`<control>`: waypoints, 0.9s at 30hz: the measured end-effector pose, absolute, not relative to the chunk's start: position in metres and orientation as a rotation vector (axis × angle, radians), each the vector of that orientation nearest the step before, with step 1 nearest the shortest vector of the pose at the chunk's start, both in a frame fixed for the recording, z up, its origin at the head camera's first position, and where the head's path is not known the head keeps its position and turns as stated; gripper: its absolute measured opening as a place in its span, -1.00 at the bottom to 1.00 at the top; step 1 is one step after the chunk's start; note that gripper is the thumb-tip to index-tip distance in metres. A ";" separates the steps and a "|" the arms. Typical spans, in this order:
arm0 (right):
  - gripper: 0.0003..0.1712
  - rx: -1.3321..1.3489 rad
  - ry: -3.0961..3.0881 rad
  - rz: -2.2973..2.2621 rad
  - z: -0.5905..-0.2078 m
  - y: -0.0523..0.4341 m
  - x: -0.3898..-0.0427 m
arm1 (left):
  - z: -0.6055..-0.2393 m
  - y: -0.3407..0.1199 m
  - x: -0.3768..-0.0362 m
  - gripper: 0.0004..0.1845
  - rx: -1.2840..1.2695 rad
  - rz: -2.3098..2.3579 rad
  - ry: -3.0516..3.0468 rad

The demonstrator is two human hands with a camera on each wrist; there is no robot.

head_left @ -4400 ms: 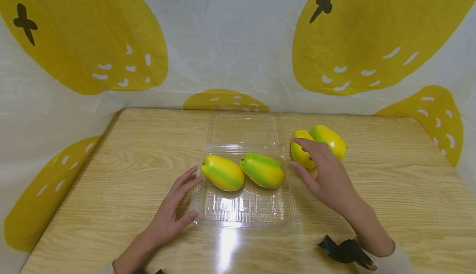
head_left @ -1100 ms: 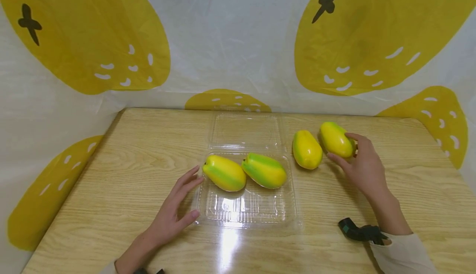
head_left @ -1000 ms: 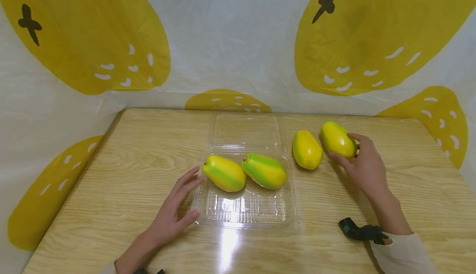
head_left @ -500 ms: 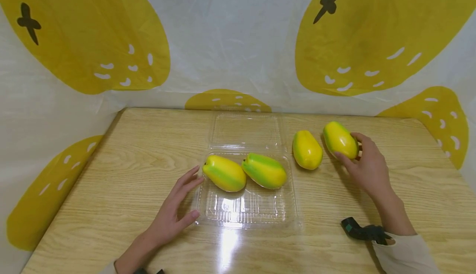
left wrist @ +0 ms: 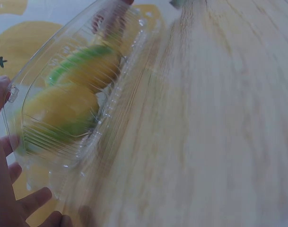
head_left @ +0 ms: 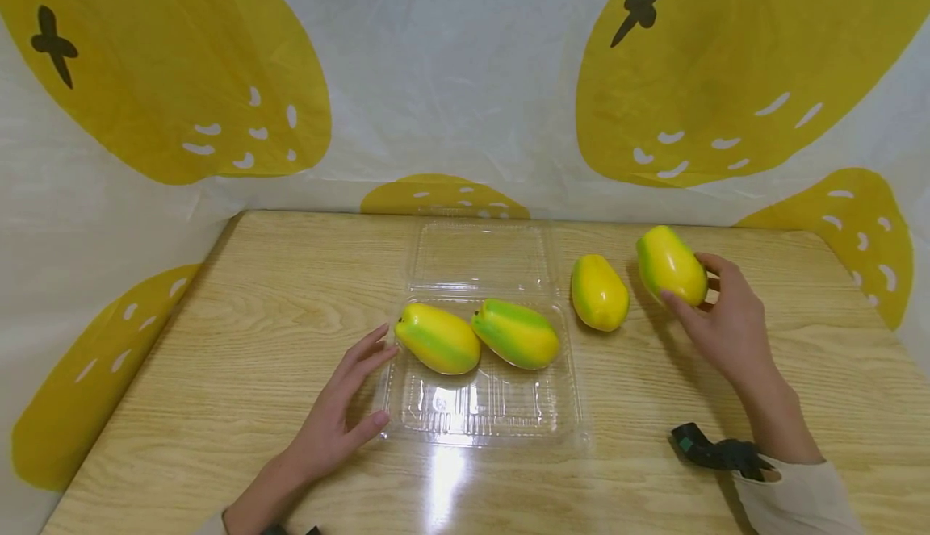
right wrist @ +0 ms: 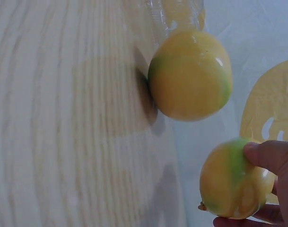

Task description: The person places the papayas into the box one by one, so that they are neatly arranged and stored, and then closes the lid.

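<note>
Four yellow-green, papaya-shaped fruits on the count. Two lie in the clear plastic tray (head_left: 501, 418): left tray fruit (head_left: 438, 339) and right tray fruit (head_left: 517, 335), side by side toward its far part, stem ends pointing to my left. I log those two as done. Lid (head_left: 479, 257) lies folded back on the far side, covering nothing.

Outside the tray, two more. Loose fruit (head_left: 600, 293) rests on the wooden table (head_left: 276, 293) just beside the tray's right edge, no hand on it. Held fruit (head_left: 670, 265) is in my right hand (head_left: 730, 325): I grasp it, thumb on one side and fingers curled behind. The right wrist view shows a gap between it and the tabletop, so I read it as lifted. It is tilted, right of the loose fruit and well apart from the tray.

My left hand (head_left: 330, 422) grasps nothing; its fingers are spread beside the tray's left rim. Contact with the plastic: cannot tell.

Progress, my judgement: about halfway. Two fruits inside, one in hand, one not picked up; lid not closed.
</note>
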State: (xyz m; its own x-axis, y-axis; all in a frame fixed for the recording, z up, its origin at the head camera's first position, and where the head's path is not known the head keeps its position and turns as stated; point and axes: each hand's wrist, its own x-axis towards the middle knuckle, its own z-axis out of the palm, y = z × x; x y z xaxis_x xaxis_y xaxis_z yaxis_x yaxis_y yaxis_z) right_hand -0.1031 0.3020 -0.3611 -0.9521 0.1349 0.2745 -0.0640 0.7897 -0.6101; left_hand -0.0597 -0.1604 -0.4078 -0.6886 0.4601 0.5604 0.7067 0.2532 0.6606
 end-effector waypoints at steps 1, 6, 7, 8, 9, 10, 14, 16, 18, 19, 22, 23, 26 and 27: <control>-0.20 -0.059 -2.674 0.941 -0.360 0.302 -0.102 | -0.404 -0.159 -0.058 -0.39 -1.087 -1.412 -2.271; -0.22 -0.057 -2.649 1.005 -0.352 0.297 -0.097 | -0.392 -0.156 -0.056 -0.41 -1.096 -1.413 -2.252; -0.22 -0.054 -2.641 1.014 -0.350 0.296 -0.097 | -0.392 -0.155 -0.056 -0.41 -1.098 -1.410 -2.249; -0.22 -0.049 -2.632 1.021 -0.349 0.295 -0.096 | -0.392 -0.155 -0.056 -0.41 -1.099 -1.409 -2.246; -0.23 -0.045 -2.624 1.029 -0.347 0.294 -0.095 | -0.392 -0.156 -0.056 -0.41 -1.100 -1.407 -2.246; -0.23 -0.037 -2.612 1.034 -0.346 0.293 -0.094 | -0.392 -0.156 -0.056 -0.41 -1.101 -1.408 -2.245; -0.22 0.016 -2.563 1.064 -0.339 0.290 -0.092 | -0.391 -0.156 -0.055 -0.42 -1.093 -1.414 -2.259; -0.20 0.057 -2.536 1.093 -0.336 0.287 -0.091 | -0.390 -0.156 -0.054 -0.42 -1.086 -1.414 -2.270; -0.18 0.096 -2.513 1.125 -0.333 0.283 -0.089 | -0.389 -0.156 -0.054 -0.42 -1.080 -1.416 -2.280; -0.17 0.114 -2.504 1.138 -0.332 0.281 -0.089 | -0.389 -0.156 -0.054 -0.42 -1.078 -1.416 -2.285; -0.14 0.163 -2.472 1.173 -0.327 0.273 -0.087 | -0.390 -0.156 -0.054 -0.41 -1.073 -1.421 -2.292; -0.14 0.177 -2.463 1.175 -0.325 0.271 -0.086 | -0.390 -0.156 -0.054 -0.41 -1.073 -1.422 -2.295; -0.10 0.225 -2.434 1.188 -0.321 0.263 -0.085 | -0.390 -0.156 -0.054 -0.40 -1.070 -1.425 -2.299; -0.09 0.243 -2.426 1.190 -0.320 0.261 -0.084 | -0.390 -0.156 -0.054 -0.40 -1.070 -1.424 -2.300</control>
